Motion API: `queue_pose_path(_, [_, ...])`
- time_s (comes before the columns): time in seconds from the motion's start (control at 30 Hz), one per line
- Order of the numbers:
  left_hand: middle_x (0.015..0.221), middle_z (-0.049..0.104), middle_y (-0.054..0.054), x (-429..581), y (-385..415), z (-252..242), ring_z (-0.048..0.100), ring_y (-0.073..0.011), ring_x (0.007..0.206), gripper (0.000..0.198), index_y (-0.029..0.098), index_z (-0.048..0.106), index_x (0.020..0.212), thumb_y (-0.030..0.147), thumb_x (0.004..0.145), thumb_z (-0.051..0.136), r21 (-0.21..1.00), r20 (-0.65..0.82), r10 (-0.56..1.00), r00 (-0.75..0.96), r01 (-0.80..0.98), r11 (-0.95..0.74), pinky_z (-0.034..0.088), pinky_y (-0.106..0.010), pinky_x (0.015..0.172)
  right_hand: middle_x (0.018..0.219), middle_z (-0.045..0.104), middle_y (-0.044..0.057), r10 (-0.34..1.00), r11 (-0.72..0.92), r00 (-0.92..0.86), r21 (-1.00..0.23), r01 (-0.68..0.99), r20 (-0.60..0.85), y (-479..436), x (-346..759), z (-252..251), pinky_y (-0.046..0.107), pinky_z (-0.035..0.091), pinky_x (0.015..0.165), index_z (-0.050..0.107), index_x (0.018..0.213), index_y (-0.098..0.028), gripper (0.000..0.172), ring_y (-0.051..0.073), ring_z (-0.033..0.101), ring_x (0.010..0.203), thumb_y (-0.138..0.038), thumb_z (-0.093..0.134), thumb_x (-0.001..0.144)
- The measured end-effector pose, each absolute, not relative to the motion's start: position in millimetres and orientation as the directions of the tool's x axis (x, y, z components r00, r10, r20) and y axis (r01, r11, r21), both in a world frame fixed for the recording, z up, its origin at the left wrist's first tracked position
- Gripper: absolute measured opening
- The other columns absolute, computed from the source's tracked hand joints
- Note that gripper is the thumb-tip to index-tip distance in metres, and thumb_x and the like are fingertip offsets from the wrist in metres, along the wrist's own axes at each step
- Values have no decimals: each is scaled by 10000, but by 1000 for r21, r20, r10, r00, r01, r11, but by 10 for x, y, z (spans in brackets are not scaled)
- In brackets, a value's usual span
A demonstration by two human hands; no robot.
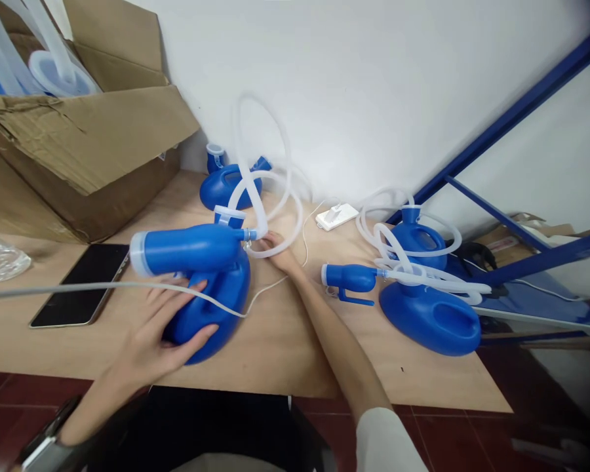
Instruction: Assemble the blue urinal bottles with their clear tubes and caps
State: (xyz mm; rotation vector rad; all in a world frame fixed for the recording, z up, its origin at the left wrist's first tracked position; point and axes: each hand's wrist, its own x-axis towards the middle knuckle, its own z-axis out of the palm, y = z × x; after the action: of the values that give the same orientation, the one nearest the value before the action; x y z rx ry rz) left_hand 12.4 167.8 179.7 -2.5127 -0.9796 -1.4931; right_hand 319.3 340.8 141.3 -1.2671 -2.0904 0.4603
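Note:
My left hand (150,341) grips the side of a blue plastic urinal bottle (233,282), thumb at the front and fingers at the back. A blue funnel-shaped urinal head (191,250) with a pale rim lies sideways across the top of this bottle. From a metal clamp at its narrow end, a translucent white hose (256,196) rises and loops, blurred at the top. My right hand (278,254) is closed at the lower hose loop, just right of the clamp; its fingertips are partly hidden. A thin pale cord (177,287) passes in front of the bottle and my left fingers.
An open cardboard box (83,144) with hoses stands left, near a black phone (78,288) and clear plastic (0,259). Another blue bottle (221,190) sits behind. Two hosed bottles (423,321) stand right, beside a white power strip (341,216) and a blue metal frame (501,124).

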Motion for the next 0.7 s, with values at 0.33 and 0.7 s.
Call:
queue_pose_path(0.33, [1299,721,-133,615,2569,1755,687,-308,1175,578,197,626,1451,522,982,718,340,758,522,391,445,-828,556,-485,1066,1388,691,158,961,276,-109,-868,413,254,2346,3819,1781,480,531,1164,570,1512,-197,560,247,672,1310,-499,599,1041])
queue_pose_path(0.7, [810,688,-54,1245,3084,2000,625,-175,671,456,155,699,1136,554,1066,489,435,789,574,221,458,-775,538,-353,703,1481,568,212,893,401,157,-904,150,422,2846,3192,2140,455,482,1213,197,1470,-217,1010,256,641,1340,-608,825,783])
